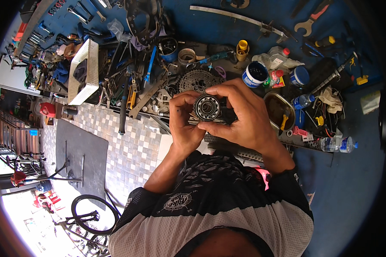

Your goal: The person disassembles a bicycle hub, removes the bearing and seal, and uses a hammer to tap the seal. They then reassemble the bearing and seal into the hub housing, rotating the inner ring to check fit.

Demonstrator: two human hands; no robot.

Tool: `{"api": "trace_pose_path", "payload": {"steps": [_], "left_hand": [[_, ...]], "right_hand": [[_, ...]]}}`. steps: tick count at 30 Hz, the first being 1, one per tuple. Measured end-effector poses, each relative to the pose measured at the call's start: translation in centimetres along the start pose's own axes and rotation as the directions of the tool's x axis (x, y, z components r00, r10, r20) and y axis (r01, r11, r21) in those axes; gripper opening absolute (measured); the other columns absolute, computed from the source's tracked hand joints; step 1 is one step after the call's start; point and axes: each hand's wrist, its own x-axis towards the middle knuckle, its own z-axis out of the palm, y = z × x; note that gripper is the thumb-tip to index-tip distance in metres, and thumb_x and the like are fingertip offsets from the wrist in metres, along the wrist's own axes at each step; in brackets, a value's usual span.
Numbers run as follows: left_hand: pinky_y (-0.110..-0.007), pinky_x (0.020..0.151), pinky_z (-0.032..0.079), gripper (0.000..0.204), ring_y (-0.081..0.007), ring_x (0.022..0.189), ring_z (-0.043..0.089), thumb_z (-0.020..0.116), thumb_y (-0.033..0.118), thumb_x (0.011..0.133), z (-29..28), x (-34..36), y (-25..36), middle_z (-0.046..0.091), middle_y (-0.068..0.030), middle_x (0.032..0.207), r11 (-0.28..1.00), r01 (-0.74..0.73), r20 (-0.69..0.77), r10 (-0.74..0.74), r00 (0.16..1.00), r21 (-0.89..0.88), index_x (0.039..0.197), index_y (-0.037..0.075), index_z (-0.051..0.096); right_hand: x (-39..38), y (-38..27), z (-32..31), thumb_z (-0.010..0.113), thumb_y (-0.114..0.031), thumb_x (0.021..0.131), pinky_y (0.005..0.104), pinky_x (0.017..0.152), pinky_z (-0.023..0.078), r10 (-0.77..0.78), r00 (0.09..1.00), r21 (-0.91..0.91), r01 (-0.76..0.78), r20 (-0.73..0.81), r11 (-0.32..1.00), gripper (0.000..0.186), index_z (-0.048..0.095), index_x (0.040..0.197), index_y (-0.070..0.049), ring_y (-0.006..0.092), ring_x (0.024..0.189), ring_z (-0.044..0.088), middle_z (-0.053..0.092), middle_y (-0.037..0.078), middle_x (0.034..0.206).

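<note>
Both hands [249, 115] grip one round ball bearing [207, 107] by its rim. A bicycle cassette [196, 79] lies beyond, on the counter [233, 67].

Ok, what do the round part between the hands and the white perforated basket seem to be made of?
The round part: probably steel, with shiny grey rings reflecting light.
The white perforated basket: perhaps plastic, by its even, pale, matte-looking finish; painted metal remains possible.
</note>
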Motion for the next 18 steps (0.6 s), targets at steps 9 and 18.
{"api": "trace_pose_path", "payload": {"steps": [9, 18], "left_hand": [[-0.036, 0.1, 0.059, 0.061, -0.0215, 0.119, 0.063, 0.081, -0.011, 0.084, -0.13, -0.51, -0.12, 0.054, -0.0156, 0.134, 0.998, 0.039, -0.014, -0.04, 0.999, -0.056, 0.129, 0.005, 0.043], [-0.039, 0.106, 0.056, 0.061, -0.0226, 0.123, 0.062, 0.081, -0.013, 0.084, -0.16, -0.38, 0.49, 0.053, -0.0157, 0.135, 0.997, -0.006, 0.013, 0.005, 1.0, 0.075, 0.13, 0.005, 0.044]], "right_hand": [[-0.09, -0.35, -0.61, 0.093, -0.037, 0.078, 0.0434, 0.086, 0.059, -0.074, 0.997, 0.023, 0.074, -0.034, 0.997, 0.067, 0.068, 0.133, -0.008, 0.0323, 0.102, 0.072, 0.068, 0.012, 0.118], [0.05, -0.72, -0.75, 0.091, -0.026, 0.081, 0.0389, 0.085, 0.058, -0.133, 0.99, -0.047, 0.13, -0.047, 0.99, 0.047, 0.077, 0.122, -0.008, 0.0286, 0.101, 0.07, 0.07, 0.01, 0.114]]}}
